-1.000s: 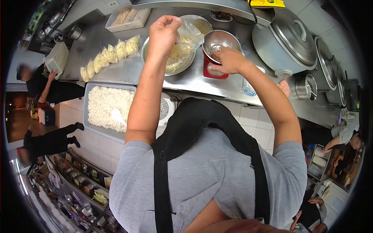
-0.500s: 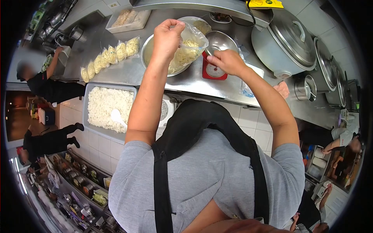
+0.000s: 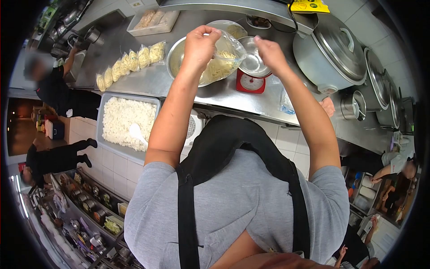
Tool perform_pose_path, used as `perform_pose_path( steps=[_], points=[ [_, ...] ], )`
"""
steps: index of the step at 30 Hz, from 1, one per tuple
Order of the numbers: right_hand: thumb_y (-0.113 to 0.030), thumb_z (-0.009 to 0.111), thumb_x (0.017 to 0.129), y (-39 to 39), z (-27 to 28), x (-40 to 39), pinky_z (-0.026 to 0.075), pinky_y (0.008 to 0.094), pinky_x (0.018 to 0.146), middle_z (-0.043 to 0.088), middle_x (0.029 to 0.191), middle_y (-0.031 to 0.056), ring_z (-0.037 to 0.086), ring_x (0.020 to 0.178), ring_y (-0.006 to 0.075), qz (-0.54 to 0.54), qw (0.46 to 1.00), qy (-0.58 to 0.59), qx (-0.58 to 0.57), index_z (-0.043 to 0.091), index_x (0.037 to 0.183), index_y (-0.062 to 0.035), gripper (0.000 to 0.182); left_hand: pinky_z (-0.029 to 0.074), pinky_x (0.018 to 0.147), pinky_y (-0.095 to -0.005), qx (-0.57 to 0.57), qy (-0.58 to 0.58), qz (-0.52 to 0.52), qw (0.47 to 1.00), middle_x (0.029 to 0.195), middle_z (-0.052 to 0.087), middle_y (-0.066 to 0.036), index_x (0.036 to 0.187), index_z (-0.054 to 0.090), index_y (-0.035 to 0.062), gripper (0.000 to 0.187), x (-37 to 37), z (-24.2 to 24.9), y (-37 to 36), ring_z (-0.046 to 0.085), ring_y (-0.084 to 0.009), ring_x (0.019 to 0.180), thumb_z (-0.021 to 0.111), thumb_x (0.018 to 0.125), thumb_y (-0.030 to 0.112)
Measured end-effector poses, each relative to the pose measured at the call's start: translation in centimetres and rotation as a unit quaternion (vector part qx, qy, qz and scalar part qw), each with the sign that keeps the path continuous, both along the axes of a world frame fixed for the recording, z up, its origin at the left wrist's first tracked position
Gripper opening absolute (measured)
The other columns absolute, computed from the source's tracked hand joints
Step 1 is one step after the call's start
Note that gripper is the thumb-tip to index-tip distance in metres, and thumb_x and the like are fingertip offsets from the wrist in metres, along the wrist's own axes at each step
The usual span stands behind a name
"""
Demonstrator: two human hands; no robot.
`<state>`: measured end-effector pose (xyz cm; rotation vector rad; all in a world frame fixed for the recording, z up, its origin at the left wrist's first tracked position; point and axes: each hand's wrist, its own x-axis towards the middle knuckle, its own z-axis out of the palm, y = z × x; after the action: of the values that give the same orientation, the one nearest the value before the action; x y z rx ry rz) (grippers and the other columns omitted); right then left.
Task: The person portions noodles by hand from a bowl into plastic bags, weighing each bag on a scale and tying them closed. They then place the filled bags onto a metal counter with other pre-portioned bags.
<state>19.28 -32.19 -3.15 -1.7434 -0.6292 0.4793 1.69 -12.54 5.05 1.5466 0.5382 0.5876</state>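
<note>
My left hand [image 3: 201, 45] is closed on the gathered top of a clear plastic bag [image 3: 233, 47], with pale noodles inside it or showing through it. The bag hangs over a large metal bowl [image 3: 172, 62] of noodles [image 3: 218, 69]. My right hand [image 3: 272, 56], smeared by motion, is above the right rim of a smaller metal bowl [image 3: 253, 63]; whether its fingers grip anything I cannot tell. Beneath the smaller bowl is a red dial scale [image 3: 251, 84]. Left of the large bowl, filled noodle bags [image 3: 132, 62] lie in a row.
A grey tub [image 3: 99, 121] of white rice with a white scoop [image 3: 137, 132] stands below the counter's left edge. At the back is a plastic container [image 3: 153, 29] of packets. A large lidded cooker [image 3: 316, 62] and more pots stand right. Other people [image 3: 56, 85] work nearby.
My right hand has moved up and right, from in front of the scale to the small bowl's far right side. The small bowl now sits lower over the scale. My left hand keeps the bag.
</note>
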Motion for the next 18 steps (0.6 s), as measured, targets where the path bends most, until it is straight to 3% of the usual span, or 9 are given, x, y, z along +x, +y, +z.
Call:
perform_pose_path(
  steps=[1,3,7,10,13,14,15,17,18],
  points=[
    [-0.051,0.062,0.111,0.3,2.0,-0.8,0.032,0.0277,0.047,0.048,0.067,-0.0037,0.038,0.052,0.0076,-0.042,0.991,0.112,0.057,0.055,0.079,-0.0161,0.048,0.045,0.051,-0.0284,-0.005,0.009,-0.010,1.000,0.074,0.067,-0.001,0.103,0.074,0.0018,0.018,-0.1,-0.1,-0.2,0.057,-0.0090,0.057,0.078,0.100,0.019],
    [-0.051,0.063,0.111,0.9,4.7,-0.5,0.031,0.0272,0.047,0.044,0.068,-0.0045,0.036,0.053,0.0076,-0.044,0.958,0.250,0.135,0.051,0.082,-0.0162,0.046,0.045,0.050,-0.0288,-0.011,0.017,-0.017,1.000,0.072,0.066,-0.001,0.103,0.074,0.0020,0.018,0.0,-0.3,-0.6,0.057,-0.0090,0.056,0.077,0.100,0.020],
    [-0.050,0.063,0.111,3.7,10.1,-3.9,0.029,0.0263,0.048,0.041,0.069,-0.0051,0.035,0.056,0.0071,0.016,0.917,0.331,0.221,0.049,0.084,-0.0173,0.045,0.044,0.047,-0.0299,-0.015,0.026,-0.011,1.000,0.071,0.065,-0.001,0.102,0.074,0.0025,0.018,0.4,-0.6,-0.9,0.057,-0.0098,0.054,0.076,0.100,0.020],
    [-0.051,0.060,0.112,7.3,10.7,-6.6,0.032,0.0271,0.049,0.050,0.071,-0.0036,0.042,0.059,0.0076,-0.028,0.948,0.232,0.218,0.056,0.086,-0.0130,0.046,0.044,0.046,-0.0310,-0.039,0.018,0.002,0.999,0.072,0.065,-0.002,0.104,0.072,0.0016,0.017,0.6,-0.3,-1.6,0.057,-0.0111,0.053,0.074,0.100,0.018],
    [-0.053,0.053,0.114,9.0,8.3,-7.9,0.044,0.0301,0.052,0.066,0.080,0.0027,0.060,0.066,0.0099,-0.031,0.993,0.021,0.108,0.067,0.096,-0.0053,0.053,0.044,0.045,-0.0324,-0.089,-0.006,0.018,0.996,0.074,0.065,-0.004,0.108,0.069,-0.0004,0.018,0.9,-0.7,-1.7,0.056,-0.0125,0.052,0.070,0.100,0.016],
    [-0.051,0.050,0.115,9.1,7.5,-7.1,0.052,0.0326,0.061,0.073,0.089,0.0084,0.068,0.074,0.0156,-0.022,0.995,-0.096,0.028,0.071,0.106,-0.0003,0.056,0.045,0.045,-0.0331,-0.122,-0.020,0.023,0.992,0.075,0.065,-0.005,0.110,0.068,-0.0014,0.019,1.0,-1.0,-1.4,0.056,-0.0132,0.052,0.068,0.100,0.014],
    [-0.051,0.050,0.115,9.2,7.5,-7.1,0.052,0.0326,0.061,0.073,0.089,0.0084,0.068,0.074,0.0156,-0.014,0.995,-0.099,0.027,0.071,0.106,-0.0003,0.056,0.045,0.045,-0.0331,-0.125,-0.024,0.031,0.991,0.075,0.065,-0.005,0.110,0.068,-0.0014,0.019,0.9,-1.2,-1.2,0.056,-0.0132,0.052,0.068,0.100,0.014],
    [-0.046,0.044,0.115,9.3,7.2,-7.2,0.053,0.0519,0.089,0.075,0.095,0.0228,0.073,0.093,0.0407,0.027,0.981,-0.194,-0.005,0.070,0.099,0.0018,0.056,0.045,0.045,-0.0336,-0.148,-0.027,0.040,0.988,0.075,0.064,-0.005,0.111,0.067,-0.0022,0.018,0.6,-1.7,-0.8,0.056,-0.0137,0.053,0.066,0.101,0.013],
    [-0.045,0.043,0.115,8.9,8.1,-7.4,0.053,0.0517,0.095,0.077,0.104,0.0239,0.072,0.105,0.0434,0.054,0.978,-0.193,-0.048,0.072,0.108,0.0018,0.056,0.046,0.046,-0.0332,-0.147,-0.022,0.038,0.988,0.076,0.064,-0.005,0.109,0.066,-0.0021,0.018,0.2,-1.6,-0.7,0.057,-0.0135,0.054,0.066,0.101,0.014]
  ],
)
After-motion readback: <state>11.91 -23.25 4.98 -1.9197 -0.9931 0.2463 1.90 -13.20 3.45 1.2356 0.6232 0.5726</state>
